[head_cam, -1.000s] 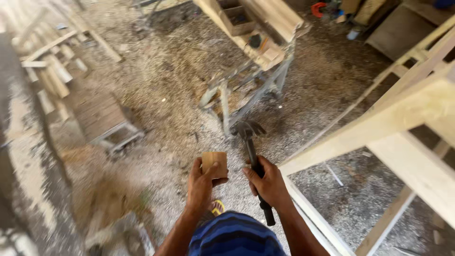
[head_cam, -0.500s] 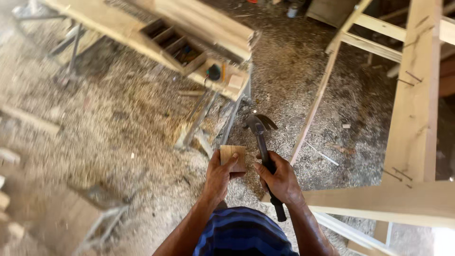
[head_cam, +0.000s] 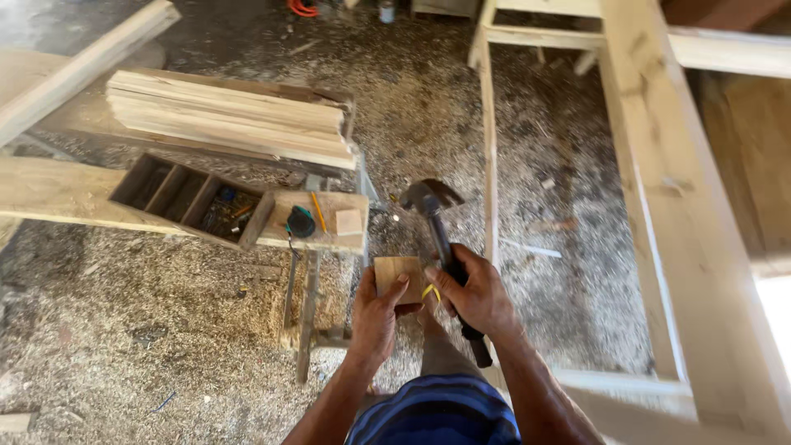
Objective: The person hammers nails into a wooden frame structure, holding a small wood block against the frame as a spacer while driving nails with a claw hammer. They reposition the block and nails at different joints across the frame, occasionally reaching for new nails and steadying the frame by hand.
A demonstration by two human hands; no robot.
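Your left hand (head_cam: 377, 317) is clamped on a small wooden block (head_cam: 399, 273), thumb across its face, held out in front of your chest. Your right hand (head_cam: 476, 295) is wrapped tight around the claw hammer (head_cam: 441, 239), head pointing up, just beside the block. Below and left, stacked planks (head_cam: 231, 115) rest on the workbench (head_cam: 58, 194), above the sawdust-covered floor (head_cam: 132, 330).

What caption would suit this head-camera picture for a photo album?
Left hand holding a small wooden block, right hand gripping a claw hammer, above a sawdust-strewn workshop floor.
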